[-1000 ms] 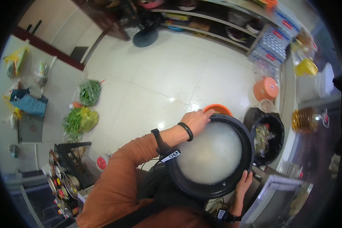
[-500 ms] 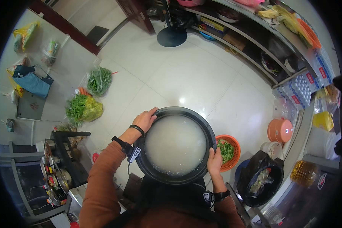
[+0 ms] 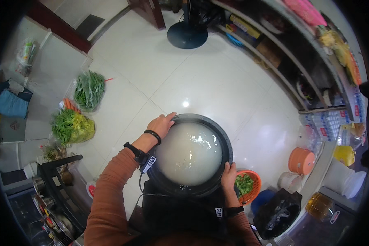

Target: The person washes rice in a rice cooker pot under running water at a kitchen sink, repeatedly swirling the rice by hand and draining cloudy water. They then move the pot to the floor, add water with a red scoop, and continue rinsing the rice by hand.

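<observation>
Two hands holding one round black basin (image 3: 227, 147) before the body, above the tiled floor (image 3: 151, 74); whether anything supports it from below cannot be told. The left hand (image 3: 161, 125) is partly closed over the upper-left rim, one finger lying along the edge; the right hand (image 3: 229, 176) is partly closed on the right side of the rim, thumb uppermost. The basin contains one pool of cloudy, whitish liquid (image 3: 188, 153), with bright reflections at its surface. Just beside the right hand stands one orange basket (image 3: 256, 187) of cut greens (image 3: 244, 183); nearby are one blue container (image 3: 261, 201) and one black bag (image 3: 278, 209). Farther right are one orange bucket (image 3: 302, 160) and one white bucket (image 3: 290, 181). At left, two bags of leafy vegetables (image 3: 89, 91) lie on the floor, with several carrots (image 3: 71, 105) between them, too overlapped to count. One round black stand base (image 3: 187, 35) rests beyond.
</observation>
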A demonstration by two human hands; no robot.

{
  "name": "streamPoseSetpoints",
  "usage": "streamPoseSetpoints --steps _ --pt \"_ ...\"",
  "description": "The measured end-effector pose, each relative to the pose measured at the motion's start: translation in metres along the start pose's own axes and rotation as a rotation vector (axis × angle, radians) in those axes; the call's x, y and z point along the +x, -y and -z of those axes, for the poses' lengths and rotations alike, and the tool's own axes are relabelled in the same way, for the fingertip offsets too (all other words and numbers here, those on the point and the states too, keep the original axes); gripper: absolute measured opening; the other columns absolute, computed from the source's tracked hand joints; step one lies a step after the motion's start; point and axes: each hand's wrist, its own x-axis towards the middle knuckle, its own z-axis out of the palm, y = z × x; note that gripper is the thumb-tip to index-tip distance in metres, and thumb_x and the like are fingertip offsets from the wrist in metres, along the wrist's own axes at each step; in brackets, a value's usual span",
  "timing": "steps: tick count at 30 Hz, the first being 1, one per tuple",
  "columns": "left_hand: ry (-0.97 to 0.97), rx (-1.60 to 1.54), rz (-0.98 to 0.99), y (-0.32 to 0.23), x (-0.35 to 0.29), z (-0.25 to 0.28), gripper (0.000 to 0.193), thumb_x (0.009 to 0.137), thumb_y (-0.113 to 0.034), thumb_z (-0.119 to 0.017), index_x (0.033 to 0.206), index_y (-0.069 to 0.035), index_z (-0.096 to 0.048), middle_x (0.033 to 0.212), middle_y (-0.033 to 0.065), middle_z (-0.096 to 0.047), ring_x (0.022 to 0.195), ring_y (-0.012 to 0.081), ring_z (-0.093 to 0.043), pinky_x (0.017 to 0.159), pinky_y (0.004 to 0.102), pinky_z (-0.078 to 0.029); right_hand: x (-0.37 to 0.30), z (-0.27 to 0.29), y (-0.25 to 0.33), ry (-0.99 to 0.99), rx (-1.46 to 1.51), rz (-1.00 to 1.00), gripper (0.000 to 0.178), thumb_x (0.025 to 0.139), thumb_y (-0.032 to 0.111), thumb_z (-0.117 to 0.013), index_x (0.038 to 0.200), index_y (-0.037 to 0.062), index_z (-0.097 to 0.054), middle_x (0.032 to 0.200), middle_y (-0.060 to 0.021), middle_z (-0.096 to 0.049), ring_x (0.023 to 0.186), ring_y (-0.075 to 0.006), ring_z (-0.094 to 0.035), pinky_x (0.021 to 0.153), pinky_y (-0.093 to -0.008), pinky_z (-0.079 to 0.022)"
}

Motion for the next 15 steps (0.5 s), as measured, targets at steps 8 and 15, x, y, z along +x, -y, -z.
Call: streamPoseSetpoints --steps 8,15 --pt "0.007 0.017 0.021 0.113 0.152 -0.105 0.038 0.091 -0.020 -0.054 0.130 -0.019 -0.051 0.095 0.0231 -0.062 0.091 0.0402 -0.060 0.080 0.0462 -0.048 0.150 -0.156 -0.041 -0.064 0.044 0.049 0.031 0.097 0.029 -0.045 0.097 -0.0018 -0.048 0.086 -0.0283 -0.058 0.084 -0.0500 -0.053 0.073 -0.0508 -0.042" --pt "-0.027 -0.096 0.103 0.203 0.239 -0.183 0.039 0.090 -0.018 -0.054 0.129 -0.015 -0.051 0.106 0.0208 -0.064 0.099 0.0387 -0.059 0.086 0.0437 -0.047 0.275 -0.251 -0.047 -0.019 -0.038 0.153 0.034 0.095 0.034 -0.045 0.095 0.0003 -0.049 0.088 -0.0285 -0.061 0.084 -0.0493 -0.056 0.072 -0.0540 -0.042"
